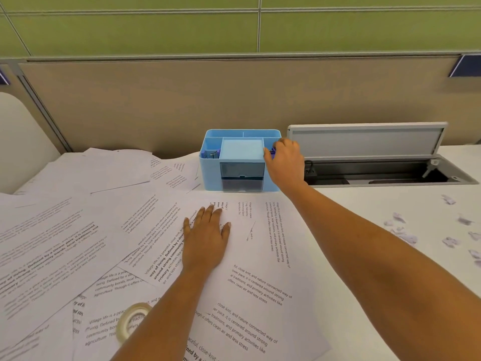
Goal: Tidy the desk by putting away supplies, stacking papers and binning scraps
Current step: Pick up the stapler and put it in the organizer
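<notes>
A light blue desk organizer (240, 152) stands at the back of the desk, with blue binder clips in its left compartment. My right hand (285, 158) reaches over its right compartment and pinches a small purple-blue binder clip (272, 152). My left hand (205, 239) lies flat with fingers spread on the printed papers (109, 230) scattered across the left and middle of the desk. A roll of clear tape (130, 323) lies on the papers near the front, partly behind my left forearm. Torn paper scraps (426, 230) are strewn at the right.
An open cable tray with a raised grey lid (364, 142) is sunk into the desk right of the organizer. A beige partition wall (234, 100) runs along the back. A white rounded chair back (23, 142) shows at far left.
</notes>
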`<state>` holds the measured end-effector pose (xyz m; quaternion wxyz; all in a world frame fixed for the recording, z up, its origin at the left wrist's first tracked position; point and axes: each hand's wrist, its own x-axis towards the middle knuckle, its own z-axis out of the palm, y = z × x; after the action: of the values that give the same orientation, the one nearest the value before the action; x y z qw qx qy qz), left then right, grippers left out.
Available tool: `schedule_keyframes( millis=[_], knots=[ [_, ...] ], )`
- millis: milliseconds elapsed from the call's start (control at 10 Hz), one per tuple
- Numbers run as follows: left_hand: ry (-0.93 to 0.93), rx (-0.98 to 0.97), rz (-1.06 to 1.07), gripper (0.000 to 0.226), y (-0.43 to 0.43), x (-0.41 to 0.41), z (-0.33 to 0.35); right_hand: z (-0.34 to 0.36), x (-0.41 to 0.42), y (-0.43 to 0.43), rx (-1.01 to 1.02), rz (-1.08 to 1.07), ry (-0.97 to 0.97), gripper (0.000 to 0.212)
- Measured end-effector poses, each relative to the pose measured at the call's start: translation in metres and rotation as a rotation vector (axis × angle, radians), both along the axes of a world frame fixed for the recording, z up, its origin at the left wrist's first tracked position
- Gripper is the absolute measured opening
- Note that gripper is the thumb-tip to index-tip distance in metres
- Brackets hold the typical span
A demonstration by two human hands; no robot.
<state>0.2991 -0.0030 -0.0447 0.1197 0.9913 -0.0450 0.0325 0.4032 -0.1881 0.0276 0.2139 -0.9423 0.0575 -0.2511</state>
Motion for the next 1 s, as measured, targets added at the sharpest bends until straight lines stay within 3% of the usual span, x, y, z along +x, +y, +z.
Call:
schedule_keyframes(
  millis=[400,800,1000],
  knots=[
    [0.001,0.001,-0.002,0.05,0.0,0.0,0.001,-0.01,-0.022,0.004,-0.173,-0.068,0.208,0.058],
    [0.077,-0.036,-0.033,0.048,0.006,0.002,0.008,-0.003,-0.059,0.01,-0.116,-0.036,0.151,0.056],
    [0.096,-0.076,-0.023,0.042,0.025,-0.018,0.021,-0.017,-0.111,0.027,-0.099,0.056,0.251,0.049]
  ],
)
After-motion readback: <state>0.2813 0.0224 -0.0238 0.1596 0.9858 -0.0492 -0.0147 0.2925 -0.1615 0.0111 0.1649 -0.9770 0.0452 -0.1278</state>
